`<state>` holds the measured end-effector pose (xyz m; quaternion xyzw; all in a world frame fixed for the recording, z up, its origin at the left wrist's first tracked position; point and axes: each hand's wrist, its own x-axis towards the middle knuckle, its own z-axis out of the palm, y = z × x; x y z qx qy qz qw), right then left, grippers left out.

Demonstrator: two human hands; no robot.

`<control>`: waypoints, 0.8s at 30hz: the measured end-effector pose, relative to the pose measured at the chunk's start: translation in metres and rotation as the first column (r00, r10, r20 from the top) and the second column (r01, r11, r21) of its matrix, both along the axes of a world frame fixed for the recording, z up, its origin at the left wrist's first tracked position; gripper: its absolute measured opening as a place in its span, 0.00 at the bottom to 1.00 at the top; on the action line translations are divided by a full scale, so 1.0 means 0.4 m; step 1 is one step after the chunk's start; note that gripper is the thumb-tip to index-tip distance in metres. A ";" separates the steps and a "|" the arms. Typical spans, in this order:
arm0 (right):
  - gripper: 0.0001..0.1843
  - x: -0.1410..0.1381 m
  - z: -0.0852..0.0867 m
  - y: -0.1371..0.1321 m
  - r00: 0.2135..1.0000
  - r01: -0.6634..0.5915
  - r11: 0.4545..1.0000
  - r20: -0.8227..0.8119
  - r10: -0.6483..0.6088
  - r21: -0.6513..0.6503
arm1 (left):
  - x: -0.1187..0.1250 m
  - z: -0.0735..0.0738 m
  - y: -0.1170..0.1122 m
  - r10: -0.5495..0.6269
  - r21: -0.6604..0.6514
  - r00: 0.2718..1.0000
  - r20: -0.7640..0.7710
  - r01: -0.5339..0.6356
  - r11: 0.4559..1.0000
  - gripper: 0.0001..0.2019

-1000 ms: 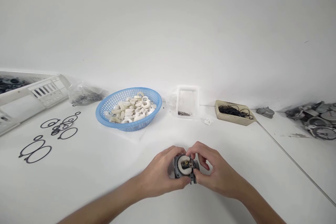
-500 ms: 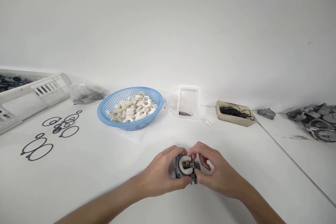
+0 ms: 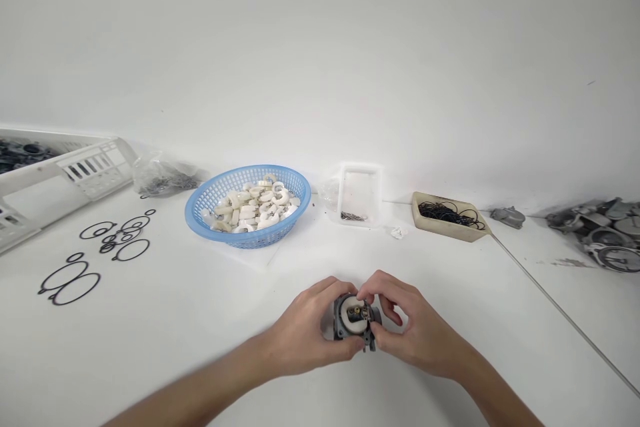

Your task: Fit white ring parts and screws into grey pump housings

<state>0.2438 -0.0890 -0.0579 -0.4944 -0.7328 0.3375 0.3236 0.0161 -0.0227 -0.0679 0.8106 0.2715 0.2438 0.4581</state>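
Observation:
A grey metal carburetor body (image 3: 342, 333) is held just over the table, its open bowl side facing up. A white C-shaped float (image 3: 355, 327) sits in it around small brass parts. My left hand (image 3: 317, 330) is closed round the left side of the body, thumb at the near edge and fingers at the far edge. On the right side, the thumb and index finger of my right hand (image 3: 407, 320) press at the float's hinge end, index at the far side and thumb at the near side. Any small part between those fingertips is hidden.
A blue basket (image 3: 247, 238) holds white floats. Behind are a white tray (image 3: 361, 190) with small metal pins and a beige tray (image 3: 450, 232) of black rings. Black rubber rings (image 3: 76, 289) and a white crate (image 3: 45, 197) lie left; metal covers (image 3: 607, 237) are piled right.
Both hands and the carburetor keep nearly the same place. The white float appears to sit slightly differently in the body; otherwise only a tiny shift of the view shows.

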 end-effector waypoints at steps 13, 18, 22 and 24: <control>0.22 0.003 -0.003 -0.001 1.000 0.000 1.000 0.017 -0.001 0.009 | 0.000 0.006 0.000 -0.003 0.001 1.000 -0.007 0.003 1.000 0.19; 0.23 0.002 -0.006 0.000 1.000 0.007 1.000 0.013 -0.007 0.012 | 0.001 0.003 0.000 0.000 0.004 1.000 -0.004 0.000 1.000 0.19; 0.23 0.002 -0.004 -0.003 1.000 0.009 1.000 0.003 -0.009 0.003 | 0.000 0.004 0.000 -0.001 -0.001 1.000 -0.013 0.001 1.000 0.19; 0.24 0.002 -0.002 -0.004 1.000 0.009 1.000 -0.001 -0.009 -0.001 | 0.000 0.004 0.000 -0.001 0.000 1.000 -0.018 0.001 1.000 0.19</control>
